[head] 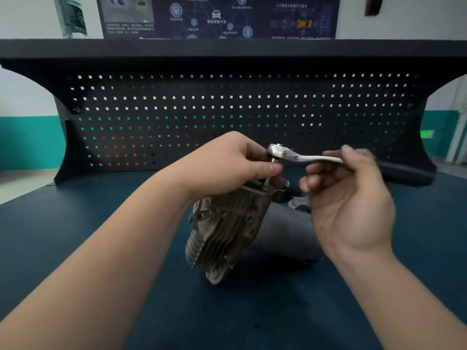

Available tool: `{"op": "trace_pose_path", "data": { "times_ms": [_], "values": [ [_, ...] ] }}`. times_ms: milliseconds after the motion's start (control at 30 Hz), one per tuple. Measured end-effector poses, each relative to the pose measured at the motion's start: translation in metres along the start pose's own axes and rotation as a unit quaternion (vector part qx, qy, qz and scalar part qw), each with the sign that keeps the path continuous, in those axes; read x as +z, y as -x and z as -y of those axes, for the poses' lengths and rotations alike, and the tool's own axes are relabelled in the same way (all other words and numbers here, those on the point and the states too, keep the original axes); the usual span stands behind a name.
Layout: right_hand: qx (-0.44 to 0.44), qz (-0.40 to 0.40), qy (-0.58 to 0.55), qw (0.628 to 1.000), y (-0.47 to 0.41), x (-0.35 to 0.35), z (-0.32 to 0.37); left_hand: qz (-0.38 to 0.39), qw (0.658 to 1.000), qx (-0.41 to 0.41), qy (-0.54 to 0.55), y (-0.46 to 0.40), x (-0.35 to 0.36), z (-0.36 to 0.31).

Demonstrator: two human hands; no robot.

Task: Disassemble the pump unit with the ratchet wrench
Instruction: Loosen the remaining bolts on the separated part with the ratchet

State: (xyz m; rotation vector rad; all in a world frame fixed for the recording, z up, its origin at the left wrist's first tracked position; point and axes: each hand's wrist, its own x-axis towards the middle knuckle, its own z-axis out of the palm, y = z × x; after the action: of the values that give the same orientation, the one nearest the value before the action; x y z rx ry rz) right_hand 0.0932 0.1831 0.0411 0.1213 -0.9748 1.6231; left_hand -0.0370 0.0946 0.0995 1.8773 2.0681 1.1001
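Gripping ratchet wrench (298, 155) w/ both hands; labels unreadable.

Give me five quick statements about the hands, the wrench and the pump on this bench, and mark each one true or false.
1. The left hand grips near the head of the ratchet wrench. True.
2. The right hand rests flat on the bench mat. False: it is raised, fingers at the wrench handle.
3. The finned pump unit sits below the wrench. True.
4. The pegboard is hung with tools. False: none show.
5. The wrench lies on the mat. False: it is held up.
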Motion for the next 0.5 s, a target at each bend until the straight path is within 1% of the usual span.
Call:
{"op": "trace_pose_path", "data": {
  "times_ms": [33, 67, 100, 133, 167, 200, 233, 267, 300, 333, 367, 400, 433, 467, 500],
  "values": [
    [0.104, -0.056, -0.095, 0.989, -0.005, -0.003, -0.001, -0.009, 1.000, 0.000, -0.004, 0.000, 0.001, -0.001],
    [0.183, -0.111, -0.166, 0.963, -0.010, -0.005, -0.001, -0.019, 1.000, 0.000, -0.008, 0.000, 0.002, -0.002],
    [0.236, -0.153, -0.216, 0.935, -0.013, -0.007, 0.000, -0.029, 1.000, -0.001, -0.012, -0.001, 0.004, -0.003],
    [0.264, -0.177, -0.243, 0.916, -0.015, -0.010, -0.001, -0.036, 0.999, -0.004, -0.014, -0.001, 0.005, -0.004],
    [0.274, -0.186, -0.253, 0.909, -0.016, -0.012, -0.004, -0.041, 0.999, -0.007, -0.017, -0.001, 0.006, -0.005],
    [0.268, -0.179, -0.250, 0.913, -0.016, -0.014, -0.007, -0.045, 0.999, -0.009, -0.018, -0.001, 0.007, -0.005],
    [0.249, -0.156, -0.232, 0.927, -0.014, -0.015, -0.008, -0.049, 0.999, -0.012, -0.017, -0.001, 0.007, -0.005],
    [0.213, -0.122, -0.198, 0.949, -0.013, -0.014, -0.008, -0.053, 0.998, -0.017, -0.013, -0.001, 0.007, -0.005],
    [0.141, -0.078, -0.130, 0.978, -0.010, -0.014, -0.006, -0.057, 0.998, -0.020, -0.011, -0.002, 0.007, -0.004],
    [0.025, -0.028, -0.014, 0.999, -0.007, -0.013, -0.004, -0.059, 0.998, -0.021, -0.013, -0.003, 0.007, -0.004],
    [-0.124, 0.026, 0.133, 0.983, -0.002, -0.010, 0.000, -0.057, 0.998, -0.017, -0.013, -0.004, 0.007, -0.003],
    [-0.259, 0.092, 0.257, 0.927, 0.004, -0.007, 0.001, -0.051, 0.999, -0.011, -0.008, -0.004, 0.006, -0.002],
    [-0.352, 0.145, 0.334, 0.862, 0.008, -0.007, 0.000, -0.038, 0.999, -0.003, 0.004, -0.003, 0.005, -0.001],
    [-0.398, 0.168, 0.367, 0.824, 0.010, -0.008, -0.001, -0.021, 1.000, 0.004, 0.016, -0.002, 0.004, -0.001],
    [-0.398, 0.164, 0.369, 0.824, 0.011, -0.008, -0.003, -0.003, 1.000, 0.009, 0.025, -0.001, 0.002, -0.001]
  ]
}}
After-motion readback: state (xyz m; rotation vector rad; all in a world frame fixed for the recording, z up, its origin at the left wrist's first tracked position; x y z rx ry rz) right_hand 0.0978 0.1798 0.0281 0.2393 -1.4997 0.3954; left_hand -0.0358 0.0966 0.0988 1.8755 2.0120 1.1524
